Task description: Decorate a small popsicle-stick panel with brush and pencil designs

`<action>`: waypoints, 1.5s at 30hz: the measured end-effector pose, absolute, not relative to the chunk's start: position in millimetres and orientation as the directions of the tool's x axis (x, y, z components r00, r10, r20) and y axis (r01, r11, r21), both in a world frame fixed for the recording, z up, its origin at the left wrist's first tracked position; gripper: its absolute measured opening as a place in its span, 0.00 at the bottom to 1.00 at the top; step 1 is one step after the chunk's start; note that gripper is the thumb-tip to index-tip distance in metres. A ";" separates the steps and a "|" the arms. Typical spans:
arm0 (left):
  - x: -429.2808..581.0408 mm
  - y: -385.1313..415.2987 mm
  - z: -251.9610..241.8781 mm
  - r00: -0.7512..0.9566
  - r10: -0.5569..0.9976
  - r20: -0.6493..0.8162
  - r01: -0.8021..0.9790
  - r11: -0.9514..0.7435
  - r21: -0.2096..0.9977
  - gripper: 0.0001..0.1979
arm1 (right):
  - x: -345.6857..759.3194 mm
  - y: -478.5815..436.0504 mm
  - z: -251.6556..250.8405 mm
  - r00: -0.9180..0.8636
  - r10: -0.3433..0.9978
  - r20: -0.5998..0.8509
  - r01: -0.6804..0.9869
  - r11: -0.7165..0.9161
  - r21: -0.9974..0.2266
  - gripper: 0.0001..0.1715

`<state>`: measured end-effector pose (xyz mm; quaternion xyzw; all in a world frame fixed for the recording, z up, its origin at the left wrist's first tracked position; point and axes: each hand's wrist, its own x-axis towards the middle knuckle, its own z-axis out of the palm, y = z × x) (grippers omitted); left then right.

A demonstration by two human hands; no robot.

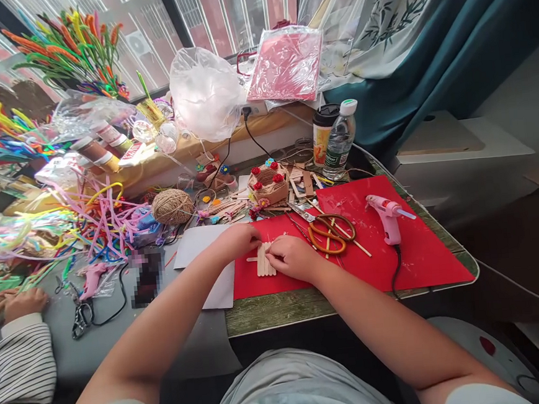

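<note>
Grey shirt (288, 387) fills the bottom of the view, both bare forearms reaching out from it over the worktop (278, 310). Biggest thing under the hands is the red mat (418, 259), spreading out to the right of the right hand. A pale grey sheet (210, 281) lies under the left wrist.

Now the hands. They're close together, almost touching. Left hand (239, 240) has its fingers curled down onto the far end of the craft sticks (265, 261), and right hand (292, 257) pinches their right edge. Both are closed on that little row, which lies flat on the mat between them, the sticks side by side.

By the look of it, this is the lining-up step, with the sticks being squeezed flush into a panel. Any following move calls for even pressure so the row doesn't fan out.

Just right of the right hand are orange-handled scissors (330, 231), and farther right stands a pink glue gun (387, 214), within reach. Beyond the hands sit a small stick-built box (268, 183) topped with red flowers and a ball of twine (173, 206). Far to the left, another person's hand (23, 302) rests on the worktop.
</note>
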<state>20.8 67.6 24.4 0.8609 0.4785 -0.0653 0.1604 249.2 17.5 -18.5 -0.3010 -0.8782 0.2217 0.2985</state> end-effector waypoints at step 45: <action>1.2 41.0 34.2 0.499 0.861 -0.103 0.831 -0.441 0.339 0.13 | 252.2 15.3 -8.2 -0.576 0.661 0.480 0.262 0.706 -0.658 0.08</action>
